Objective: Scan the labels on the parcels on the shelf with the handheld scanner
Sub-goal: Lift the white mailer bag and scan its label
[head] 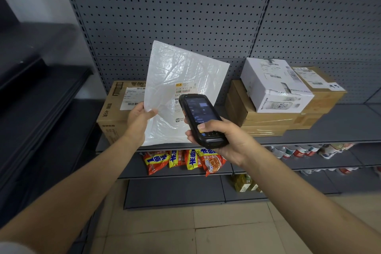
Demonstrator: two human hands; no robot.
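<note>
My left hand (138, 119) grips the left edge of a white plastic mailer bag (181, 72) and holds it upright in front of the shelf (340, 128). A printed label (185, 88) sits in the middle of the bag. My right hand (228, 140) holds a black handheld scanner (201, 117) with its lit screen facing me, its top end just below the label and covering the label's lower part. A brown carton (112, 113) with a white label stands behind the bag on the left.
A white box (274, 86) lies on stacked brown cartons (268, 121) at the right of the shelf, beside another labelled carton (321, 88). Snack packets (181, 160), bottles (245, 184) and cans (299, 150) fill lower shelves. Grey pegboard (185, 6) backs the shelf. Dark shelving (31, 88) stands left.
</note>
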